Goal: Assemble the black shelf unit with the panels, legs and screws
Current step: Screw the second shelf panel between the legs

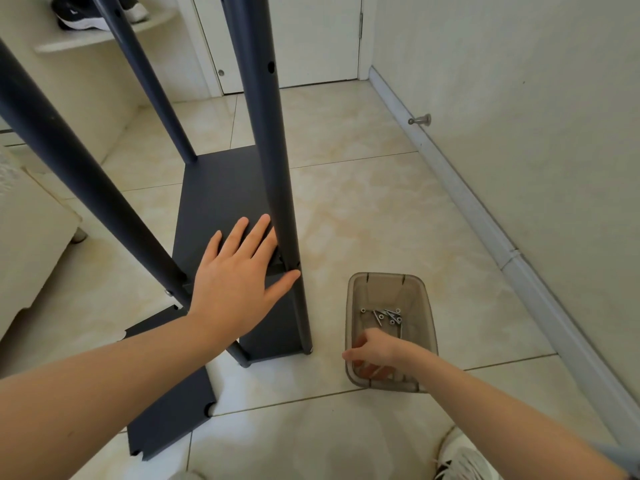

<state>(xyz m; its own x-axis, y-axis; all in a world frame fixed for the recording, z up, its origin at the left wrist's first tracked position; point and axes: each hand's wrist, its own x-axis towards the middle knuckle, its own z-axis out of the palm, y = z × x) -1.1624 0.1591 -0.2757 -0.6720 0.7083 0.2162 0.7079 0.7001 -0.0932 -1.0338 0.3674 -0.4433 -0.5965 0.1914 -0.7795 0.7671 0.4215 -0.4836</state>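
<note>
A tub (428,327) of screws (388,315) sits beside the black shelf (273,150). Left hand (239,275) presses a panel (221,192), fingers spread; right hand (372,351) curls inside the tub, grip unclear.

Readable text, labels, brands, numbers, signs: none were found. One small pale mark on the black shoe (81,17) at the upper left was too blurred to read.
</note>
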